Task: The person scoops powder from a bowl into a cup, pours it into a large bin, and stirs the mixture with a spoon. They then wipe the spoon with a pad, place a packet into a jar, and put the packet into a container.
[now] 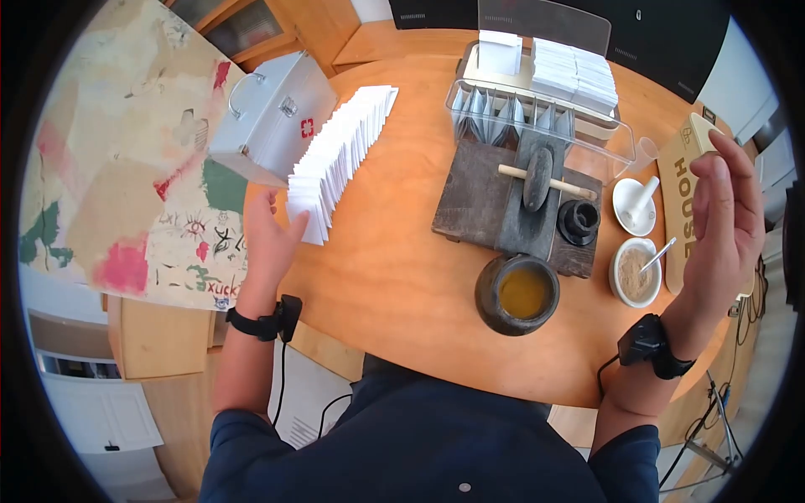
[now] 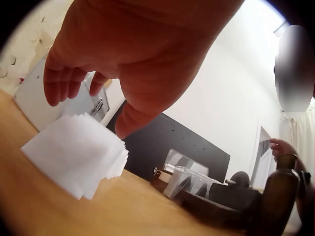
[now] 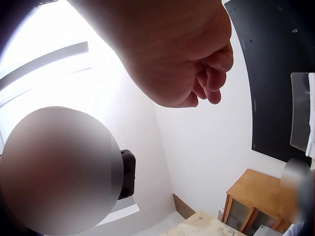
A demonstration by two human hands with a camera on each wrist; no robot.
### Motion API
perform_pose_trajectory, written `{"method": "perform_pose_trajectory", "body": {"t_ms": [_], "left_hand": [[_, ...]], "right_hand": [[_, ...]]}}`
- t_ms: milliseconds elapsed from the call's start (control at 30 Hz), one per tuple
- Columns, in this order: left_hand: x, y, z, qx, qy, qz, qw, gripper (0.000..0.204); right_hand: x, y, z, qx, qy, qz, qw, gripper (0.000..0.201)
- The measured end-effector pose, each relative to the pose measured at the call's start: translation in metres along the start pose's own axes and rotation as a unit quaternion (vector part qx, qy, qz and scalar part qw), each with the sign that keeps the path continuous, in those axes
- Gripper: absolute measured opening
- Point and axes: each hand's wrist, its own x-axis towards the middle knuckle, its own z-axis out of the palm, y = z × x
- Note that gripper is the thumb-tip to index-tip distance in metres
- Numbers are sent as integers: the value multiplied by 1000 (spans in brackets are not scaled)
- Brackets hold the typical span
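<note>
A long fanned row of white paper packets point(image 1: 340, 155) lies on the left part of the table. My left hand point(image 1: 275, 239) is at its near end, thumb extended close to the nearest packet; the left wrist view shows the hand point(image 2: 133, 64) hovering above the papers point(image 2: 78, 152) with nothing in its grasp. Raised at the table's right side is my right hand point(image 1: 725, 226), beside a cream box point(image 1: 692, 159) lettered HOUSE. Its fingers are loosely bent and hold nothing, as the right wrist view of the hand point(image 3: 182, 59) also shows.
A silver first-aid case point(image 1: 264, 113) stands behind the packets. Right of centre sit a dark stone grinder point(image 1: 528, 218), a pot of yellowish liquid point(image 1: 517, 293), a bowl of brown powder point(image 1: 635, 272) with a spoon, and a white mortar point(image 1: 625, 197). Behind is a clear tray point(image 1: 620, 147).
</note>
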Motion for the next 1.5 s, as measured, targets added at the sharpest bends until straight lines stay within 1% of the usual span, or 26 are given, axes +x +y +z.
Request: {"method": "perform_pose_trajectory", "body": {"t_ms": [33, 67, 133, 267, 333, 433, 467, 533, 567, 633, 667, 733, 767, 800, 867, 1000, 1033, 1100, 1133, 1200, 1233, 1267, 1300, 1333, 1367, 1500], "left_hand": [[-8, -6, 5, 17, -8, -26, 999, 72], [-11, -10, 11, 15, -6, -29, 999, 72], [-15, -12, 20, 40, -12, -8, 999, 85], [-12, -6, 21, 41, -24, -8, 999, 88], [-13, -8, 19, -5, -33, -33, 999, 87], [-16, 1, 3, 1, -36, -74, 997, 87], [-16, 5, -4, -2, -36, -70, 997, 87], [-18, 12, -17, -65, 30, -8, 997, 81], [-21, 21, -23, -70, 28, -5, 997, 81], [-18, 51, -30, -167, 13, 35, 985, 71], [-15, 63, -32, -265, -27, 38, 963, 68], [-12, 101, -37, -428, -129, 35, 894, 64], [-6, 118, -35, -492, -170, 70, 851, 64], [0, 129, -29, -527, -189, 109, 821, 64], [7, 163, -22, -532, -199, 122, 814, 64], [20, 214, -6, -509, -232, 153, 815, 65], [20, 222, -5, -537, -241, 161, 792, 64], [30, 226, 0, -572, -287, 182, 746, 58], [32, 228, 4, -571, -284, 180, 749, 58], [34, 230, 11, -600, -341, 121, 713, 53], [32, 232, 9, -593, -343, 139, 715, 52], [38, 214, 9, -614, -341, 148, 696, 51], [35, 228, 11, -622, -392, 140, 664, 50], [33, 229, 12, -657, -398, 134, 626, 49], [33, 229, 11, -668, -412, 113, 610, 48], [34, 223, 15, -680, -472, 74, 557, 48]], "right_hand": [[-2, -1, 3, 14, -16, -1, 1000, 28], [-4, -3, 5, 13, -20, -4, 1000, 28], [-10, -8, 8, 29, -33, 1, 999, 28], [-15, -19, 8, 1, -41, -29, 999, 28], [-16, -20, 7, 31, -57, -34, 997, 29], [-19, -21, 7, 34, -70, -31, 996, 28], [-21, -21, 7, 41, -76, -23, 996, 27], [-22, -21, 10, 21, -74, -47, 996, 26], [-24, -21, 12, 42, -83, -32, 995, 25], [-28, -21, 15, 71, -102, -16, 992, 24], [-31, -26, 19, 29, -96, -9, 995, 22], [-34, -24, 32, 5, -123, -65, 990, 19], [-31, -33, 32, -44, -166, -90, 981, 19], [-27, -30, 36, -52, -180, -157, 970, 15], [-22, -33, 38, -87, -211, -166, 959, 13], [-16, -22, 40, -133, -191, -167, 958, 13], [-17, -23, 40, -143, -195, -160, 957, 13], [-17, -22, 40, -150, -203, -154, 955, 13], [-18, -19, 41, -145, -197, -161, 956, 13], [-17, -15, 52, -117, -204, -175, 956, 13], [-17, -13, 61, -112, -195, -185, 957, 15], [-18, -11, 68, -107, -183, -196, 957, 16], [-19, -16, 65, -105, -176, -164, 965, 18], [-19, -22, 58, -111, -166, -130, 971, 20], [-19, -20, 61, -125, -156, -160, 967, 20], [-21, -14, 70, -138, -150, -185, 962, 21]]}}
